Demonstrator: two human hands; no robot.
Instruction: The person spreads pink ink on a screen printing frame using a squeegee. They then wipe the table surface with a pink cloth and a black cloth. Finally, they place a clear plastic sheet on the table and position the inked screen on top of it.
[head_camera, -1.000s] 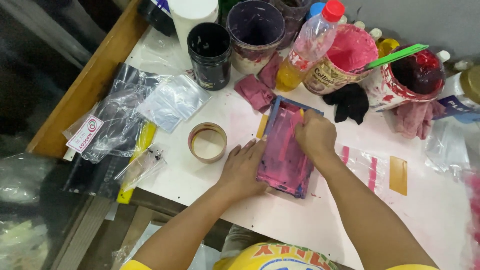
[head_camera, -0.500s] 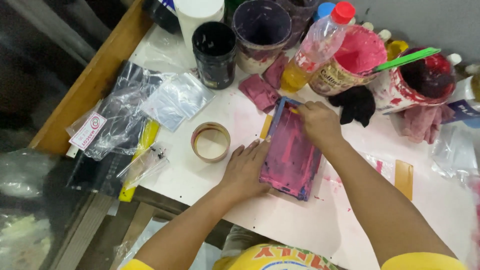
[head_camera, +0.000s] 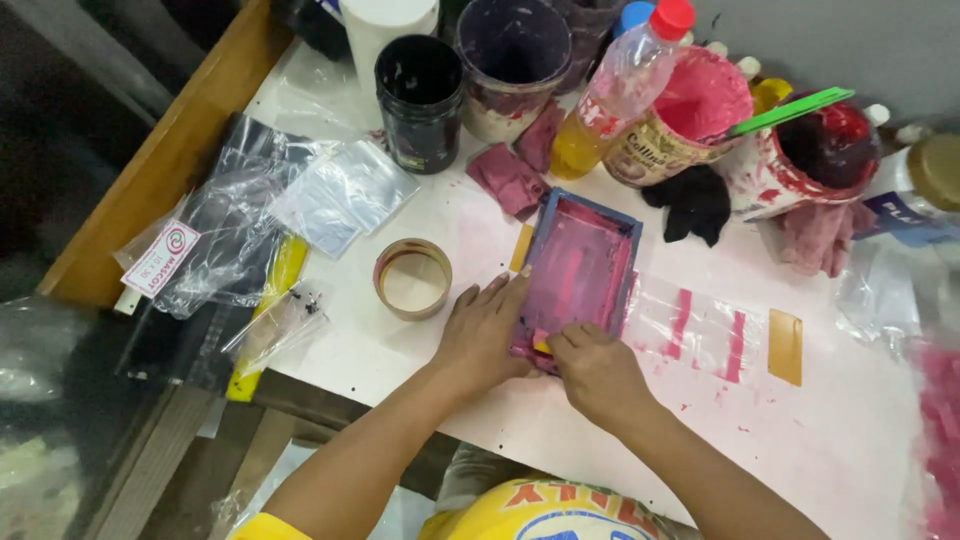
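Stained table (head_camera: 860, 440): hands on frame (head_camera: 580, 265) (pots (head_camera: 420, 85) behind)

one printing frame (head_camera: 583, 272), two hands (head_camera: 483, 335), one tape roll (head_camera: 412, 279), one plastic bottle (head_camera: 620, 90), one black jar (head_camera: 419, 88)

Bare table (head_camera: 850, 440) right of the frame (head_camera: 580, 270); tape roll (head_camera: 412, 279) left, pots behind.

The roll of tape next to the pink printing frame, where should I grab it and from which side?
Grip the tape roll across its outer rim from above, probably best. It lies flat with the hole facing up, apart from the left hand and frame, with bare table around it.
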